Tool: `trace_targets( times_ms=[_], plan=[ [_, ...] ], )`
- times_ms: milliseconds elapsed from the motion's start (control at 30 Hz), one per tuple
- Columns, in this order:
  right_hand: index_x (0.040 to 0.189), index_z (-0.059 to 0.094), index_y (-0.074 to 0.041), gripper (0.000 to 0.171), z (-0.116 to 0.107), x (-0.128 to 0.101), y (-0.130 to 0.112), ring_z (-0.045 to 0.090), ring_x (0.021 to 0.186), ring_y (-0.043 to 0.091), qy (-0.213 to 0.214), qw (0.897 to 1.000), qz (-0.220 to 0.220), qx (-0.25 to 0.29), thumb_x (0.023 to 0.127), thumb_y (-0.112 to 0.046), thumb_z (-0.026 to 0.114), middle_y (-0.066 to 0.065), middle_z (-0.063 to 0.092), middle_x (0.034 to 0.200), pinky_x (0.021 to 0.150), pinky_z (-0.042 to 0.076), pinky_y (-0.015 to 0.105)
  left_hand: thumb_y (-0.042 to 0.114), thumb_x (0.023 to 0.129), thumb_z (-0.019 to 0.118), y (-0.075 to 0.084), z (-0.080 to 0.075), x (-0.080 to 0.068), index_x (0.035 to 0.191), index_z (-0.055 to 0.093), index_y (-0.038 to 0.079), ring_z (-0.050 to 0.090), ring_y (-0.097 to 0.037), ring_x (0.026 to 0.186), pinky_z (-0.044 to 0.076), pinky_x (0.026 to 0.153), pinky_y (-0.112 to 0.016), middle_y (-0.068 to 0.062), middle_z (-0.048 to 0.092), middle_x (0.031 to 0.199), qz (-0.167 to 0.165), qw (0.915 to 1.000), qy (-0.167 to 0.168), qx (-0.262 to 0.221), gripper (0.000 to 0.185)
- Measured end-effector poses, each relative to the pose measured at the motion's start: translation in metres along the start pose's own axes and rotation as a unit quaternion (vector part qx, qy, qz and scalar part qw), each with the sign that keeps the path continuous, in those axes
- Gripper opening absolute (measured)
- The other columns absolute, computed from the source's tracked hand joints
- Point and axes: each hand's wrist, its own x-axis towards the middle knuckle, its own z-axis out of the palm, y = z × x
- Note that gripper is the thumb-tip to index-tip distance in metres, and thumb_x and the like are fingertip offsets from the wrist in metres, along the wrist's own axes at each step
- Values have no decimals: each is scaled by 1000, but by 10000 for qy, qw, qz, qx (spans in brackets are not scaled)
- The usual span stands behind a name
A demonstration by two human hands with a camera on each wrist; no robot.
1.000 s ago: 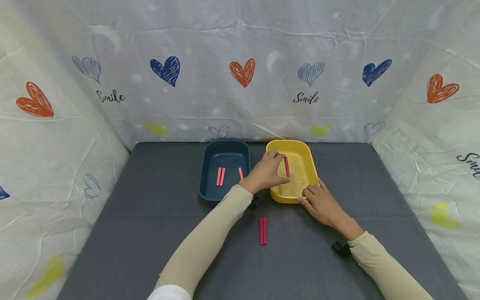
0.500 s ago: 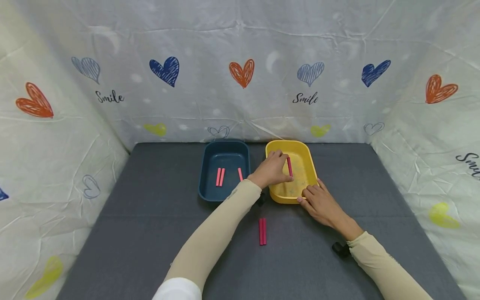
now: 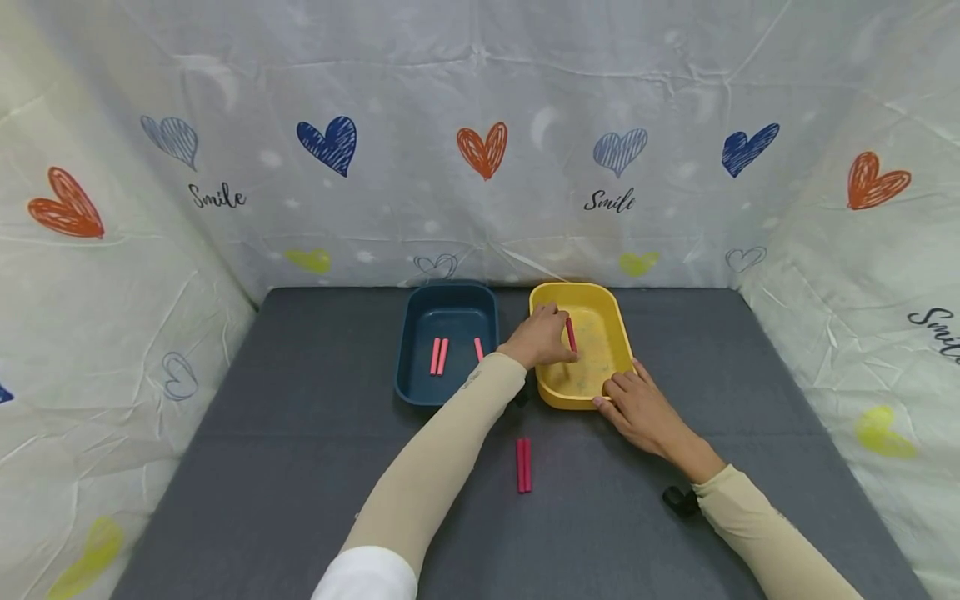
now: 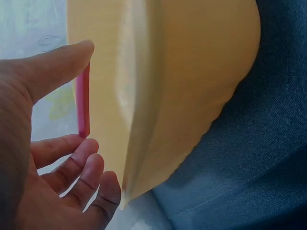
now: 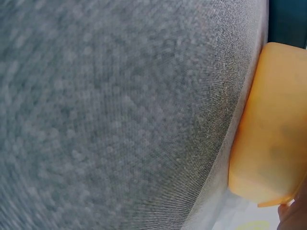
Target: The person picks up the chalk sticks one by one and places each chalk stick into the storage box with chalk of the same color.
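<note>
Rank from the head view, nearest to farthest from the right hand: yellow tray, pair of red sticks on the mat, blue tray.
1. yellow tray: the right hand touches its near right corner.
2. pair of red sticks: on the grey mat, to the hand's left and nearer the person.
3. blue tray: farthest, left of the yellow tray.
</note>
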Motion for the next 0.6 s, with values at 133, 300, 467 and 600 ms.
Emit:
trace_targets(
  times_ms=[133,300,467,600],
  plan=[
    [85,56,-16,21,-1,0,-1,57,86,22,-13,10000,30,7,101,-29,54,-1,52,79,115,25,61,47,83,75,0,1,3,133,55,10,44,-22,116,47,103,-36,-7,50,131,12,9999,-87,113,65],
    [85,56,-16,21,-2,0,-2,57,86,22,-55,10000,58,15,101,-29,54,-1,52,79,115,25,61,45,83,76,2,2,6,133,56,9,44,-22,116,47,104,-36,-7,51,132,34,9997,-152,195,65],
    [86,55,-16,20,-2,0,-3,56,86,22,-111,9999,101,22,100,-29,55,-1,51,79,116,24,60,46,81,76,2,6,9,136,55,10,46,-22,119,45,107,-35,-8,52,135,33,9984,-212,519,69],
    [86,55,-16,20,-3,1,-3,56,85,23,-155,9998,141,-9,100,-29,54,-2,50,79,117,23,59,48,79,78,3,8,10,134,57,11,47,-22,119,43,108,-35,-7,55,132,33,9970,-169,760,70]
  ],
)
